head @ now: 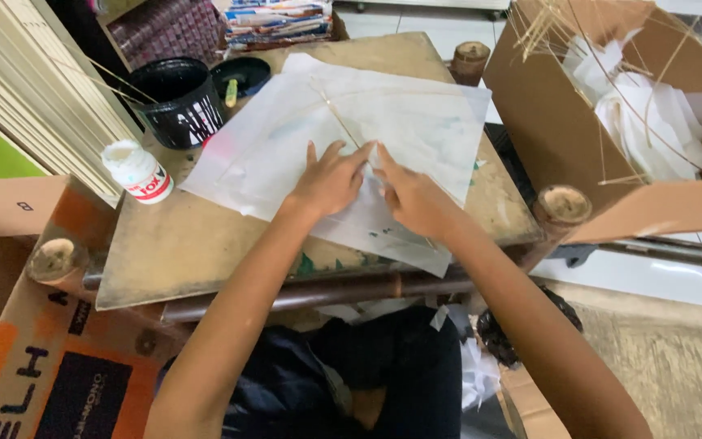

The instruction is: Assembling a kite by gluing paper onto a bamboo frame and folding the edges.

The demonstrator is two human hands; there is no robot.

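Both hands press thin paper over a stick frame on the worn board.

Left hand [328,180] and right hand [416,199] lie flat, fingers spread, gripping nothing, smoothing the translucent white paper sheet [416,122] along the slim bamboo stick [340,122]; this looks like the sticking-down step, calling for gentle, even pressure. Beyond: white glue bottle [137,171], black tub [175,101], cardboard box [546,114] of paper and sticks.
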